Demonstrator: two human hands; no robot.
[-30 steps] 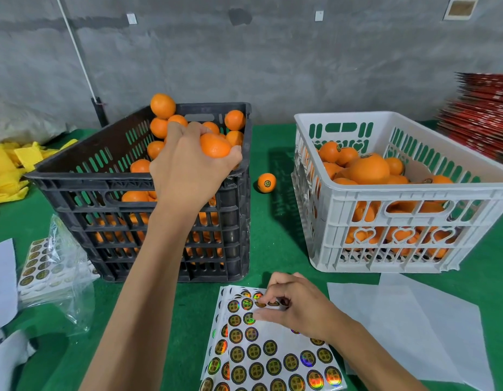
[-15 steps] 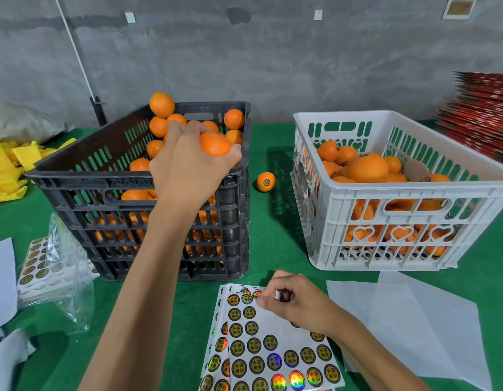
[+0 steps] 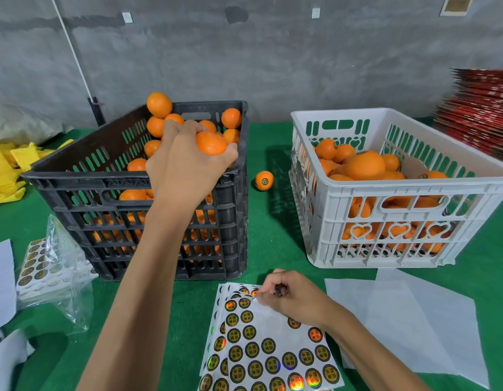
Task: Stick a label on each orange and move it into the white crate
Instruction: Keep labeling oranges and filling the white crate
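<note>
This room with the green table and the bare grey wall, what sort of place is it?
Probably a small fruit-packing workroom. A black crate and a white crate hold oranges, sheets of round labels lie on the table, and flat red cartons are stacked at the right.

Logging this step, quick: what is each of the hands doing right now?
Left hand: grips an orange above the black crate.
Right hand: fingers curled, pinching a label at the sticker sheet.
</note>
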